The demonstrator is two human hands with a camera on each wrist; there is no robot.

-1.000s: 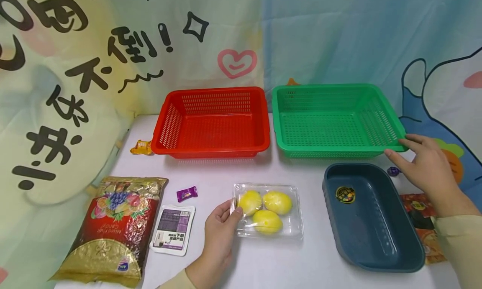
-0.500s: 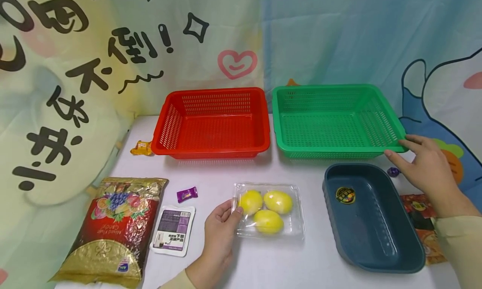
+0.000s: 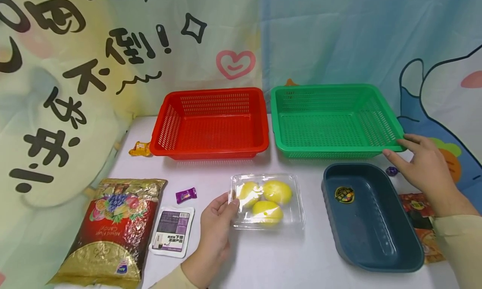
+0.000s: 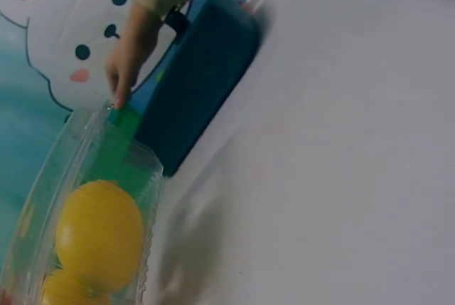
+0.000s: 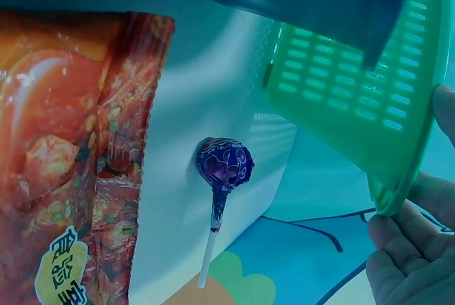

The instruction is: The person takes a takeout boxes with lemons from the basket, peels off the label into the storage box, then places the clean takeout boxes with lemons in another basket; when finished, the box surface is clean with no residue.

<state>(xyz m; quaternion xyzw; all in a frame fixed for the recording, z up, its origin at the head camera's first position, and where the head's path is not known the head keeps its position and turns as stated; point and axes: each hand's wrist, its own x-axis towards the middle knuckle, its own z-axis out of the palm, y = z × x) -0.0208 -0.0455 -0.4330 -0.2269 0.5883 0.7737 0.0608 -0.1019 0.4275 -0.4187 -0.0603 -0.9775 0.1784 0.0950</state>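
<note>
My left hand (image 3: 216, 226) grips the left edge of a clear plastic box (image 3: 290, 222) that holds three yellow lemons (image 3: 268, 212). In the left wrist view the box (image 4: 153, 177) is off the white table, with a shadow below it; two of its lemons (image 4: 99, 234) show there. At the right, my right hand (image 3: 425, 163) holds the near right corner of the green basket (image 3: 331, 149). Fingers (image 5: 398, 248) and thumb lie on either side of the basket's rim (image 5: 405, 184) in the right wrist view.
Beside the green basket stands a red basket (image 3: 211, 149). A blue tub (image 3: 367, 222) sits in front. Around lie a lollipop (image 5: 224, 163), a red food packet (image 5: 64, 156), a candy bag (image 3: 113, 226), a white-and-purple packet (image 3: 172, 231), a purple candy (image 3: 186, 195) and an orange-wrapped snack (image 3: 140, 149).
My left hand has raised the lemon box a little, and it now appears slightly farther up in the head view. My right hand stays at the green basket's corner.
</note>
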